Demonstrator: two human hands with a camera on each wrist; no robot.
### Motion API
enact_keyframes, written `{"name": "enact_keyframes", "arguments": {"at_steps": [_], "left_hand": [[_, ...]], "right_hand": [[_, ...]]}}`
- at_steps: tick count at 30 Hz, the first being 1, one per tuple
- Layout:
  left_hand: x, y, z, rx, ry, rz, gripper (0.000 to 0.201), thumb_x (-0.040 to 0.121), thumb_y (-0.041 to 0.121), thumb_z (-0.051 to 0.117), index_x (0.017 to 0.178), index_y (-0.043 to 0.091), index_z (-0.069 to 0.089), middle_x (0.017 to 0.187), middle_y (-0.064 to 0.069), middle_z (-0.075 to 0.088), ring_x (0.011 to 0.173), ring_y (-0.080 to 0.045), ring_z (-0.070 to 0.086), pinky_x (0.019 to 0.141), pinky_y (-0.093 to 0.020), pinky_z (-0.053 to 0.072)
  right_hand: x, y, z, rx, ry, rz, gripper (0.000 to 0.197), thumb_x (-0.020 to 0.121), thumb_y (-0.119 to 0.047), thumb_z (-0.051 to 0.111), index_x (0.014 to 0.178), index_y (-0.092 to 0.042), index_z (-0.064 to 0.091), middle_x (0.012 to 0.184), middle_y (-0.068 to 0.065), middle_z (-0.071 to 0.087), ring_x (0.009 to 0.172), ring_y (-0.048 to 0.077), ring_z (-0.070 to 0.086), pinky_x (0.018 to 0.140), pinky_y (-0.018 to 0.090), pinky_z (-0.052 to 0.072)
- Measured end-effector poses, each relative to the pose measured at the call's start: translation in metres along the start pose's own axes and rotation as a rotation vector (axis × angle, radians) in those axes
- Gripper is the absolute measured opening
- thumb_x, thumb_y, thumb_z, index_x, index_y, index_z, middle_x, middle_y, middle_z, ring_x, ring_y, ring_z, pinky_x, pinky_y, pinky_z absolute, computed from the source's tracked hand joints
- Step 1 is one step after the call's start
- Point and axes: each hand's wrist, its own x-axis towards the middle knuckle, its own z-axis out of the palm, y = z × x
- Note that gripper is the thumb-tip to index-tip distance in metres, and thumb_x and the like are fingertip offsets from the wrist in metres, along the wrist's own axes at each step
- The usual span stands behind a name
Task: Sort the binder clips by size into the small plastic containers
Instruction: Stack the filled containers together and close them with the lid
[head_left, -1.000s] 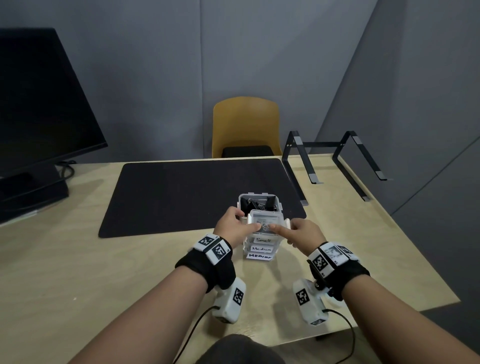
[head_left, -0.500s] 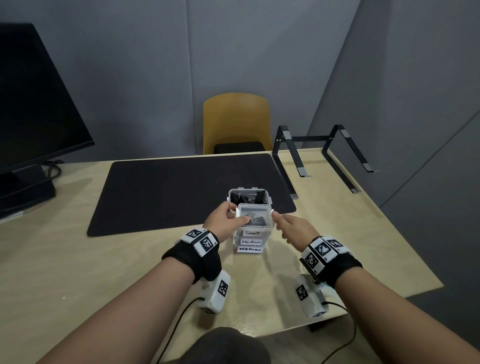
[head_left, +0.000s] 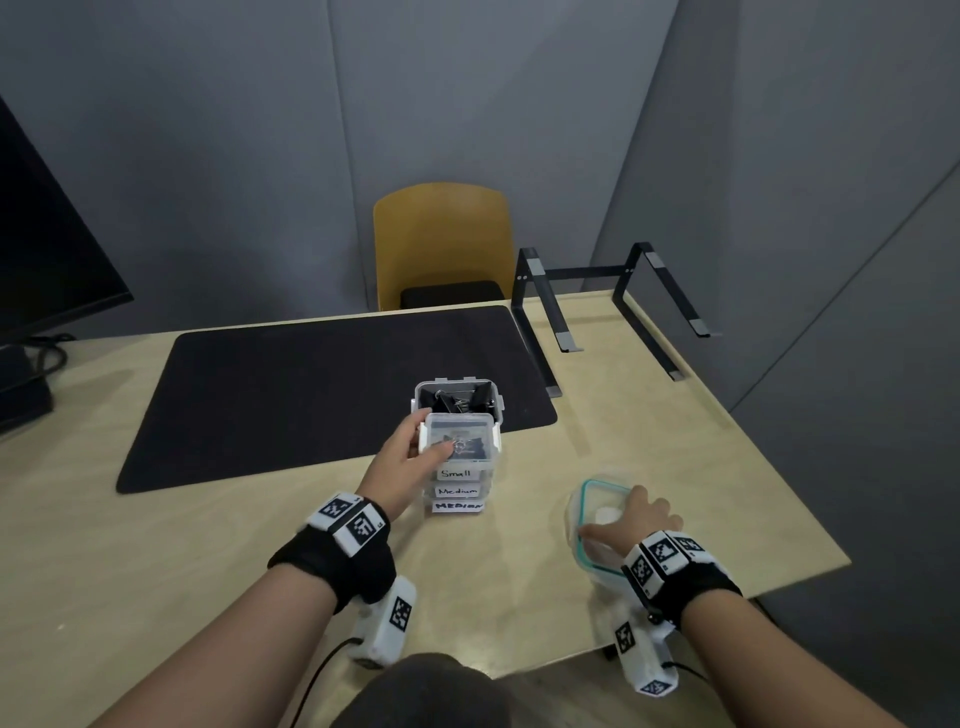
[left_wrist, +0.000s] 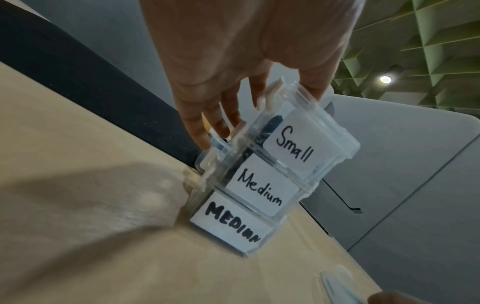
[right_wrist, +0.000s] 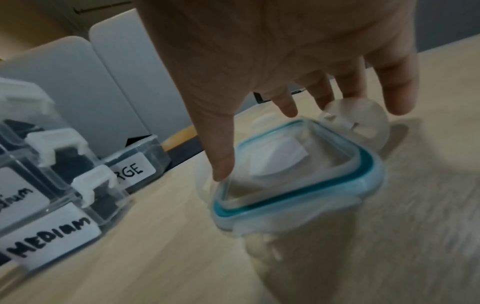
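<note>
Three small clear containers labelled Small (head_left: 457, 473), Medium and Medium are stacked at the black mat's near edge, also in the left wrist view (left_wrist: 272, 179). The top one is open, with small clips inside. My left hand (head_left: 410, 457) grips its left side, thumb over the rim (left_wrist: 314, 82). Behind the stack stands an open container (head_left: 460, 397) of large black clips, its label (right_wrist: 135, 170) in the right wrist view. Off to the right my right hand (head_left: 636, 522) holds a clear lid with a teal seal (head_left: 589, 506) by its rim, just above the table (right_wrist: 298, 170).
The black mat (head_left: 311, 389) covers the table's middle. A monitor (head_left: 41, 234) stands at the far left and a black laptop stand (head_left: 613, 301) at the far right. A yellow chair (head_left: 441, 239) is behind the table. The table's right edge (head_left: 810, 519) is close to my right hand.
My right hand has left the top of the stack and swung right, where it now holds the teal-sealed lid. The left hand stays on the top container.
</note>
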Motion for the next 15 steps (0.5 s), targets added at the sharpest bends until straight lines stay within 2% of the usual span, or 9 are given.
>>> {"name": "enact_keyframes", "arguments": {"at_steps": [2,4,7,9,11,15], "left_hand": [[0.002,-0.004,0.003,-0.020,0.015,0.001,0.033,0.085,0.027,0.065,0.114,0.038,0.054,0.108,0.010,0.066,0.103,-0.011,0.063,0.089,-0.029,0.049],[0.002,-0.006,0.005,-0.045,0.035,-0.010,0.036,0.077,0.035,0.063,0.112,0.038,0.056,0.109,0.009,0.067,0.103,-0.012,0.063,0.090,-0.032,0.049],[0.004,-0.009,0.008,-0.059,0.062,-0.018,0.035,0.078,0.033,0.063,0.113,0.032,0.056,0.107,0.005,0.068,0.101,-0.014,0.064,0.085,-0.031,0.050],[0.005,-0.009,0.010,-0.055,0.080,-0.019,0.024,0.086,0.024,0.062,0.109,0.027,0.057,0.103,0.004,0.068,0.098,-0.014,0.064,0.078,-0.027,0.048],[0.005,-0.008,0.011,-0.049,0.093,-0.031,0.018,0.089,0.018,0.059,0.106,0.025,0.058,0.100,0.003,0.067,0.095,-0.014,0.064,0.074,-0.025,0.046],[0.006,-0.001,0.011,-0.054,0.088,-0.060,0.016,0.089,0.018,0.058,0.105,0.021,0.058,0.098,0.000,0.068,0.091,-0.015,0.064,0.074,-0.028,0.047]], "right_hand": [[0.004,0.003,0.000,-0.011,-0.001,-0.004,0.099,0.059,-0.064,0.073,0.132,-0.013,0.031,0.127,0.014,0.043,0.119,0.035,0.041,0.096,0.040,0.039],[0.007,0.005,-0.003,-0.017,-0.001,-0.020,0.099,0.056,-0.066,0.074,0.129,-0.013,0.032,0.123,0.014,0.044,0.116,0.034,0.043,0.093,0.038,0.040],[0.011,0.007,-0.007,0.055,-0.020,-0.041,0.100,0.053,-0.061,0.079,0.126,-0.013,0.031,0.121,0.015,0.044,0.113,0.034,0.045,0.090,0.037,0.043],[0.011,0.007,-0.011,0.094,-0.023,-0.062,0.098,0.055,-0.051,0.083,0.127,-0.012,0.030,0.120,0.015,0.045,0.112,0.034,0.049,0.090,0.038,0.046],[0.012,0.005,-0.016,0.139,-0.028,-0.105,0.088,0.063,-0.038,0.082,0.128,-0.010,0.030,0.120,0.016,0.050,0.109,0.033,0.055,0.087,0.037,0.049],[0.017,-0.010,-0.032,0.251,0.009,-0.230,0.066,0.080,-0.013,0.066,0.135,-0.006,0.031,0.120,0.017,0.058,0.110,0.032,0.057,0.084,0.033,0.046]]}}
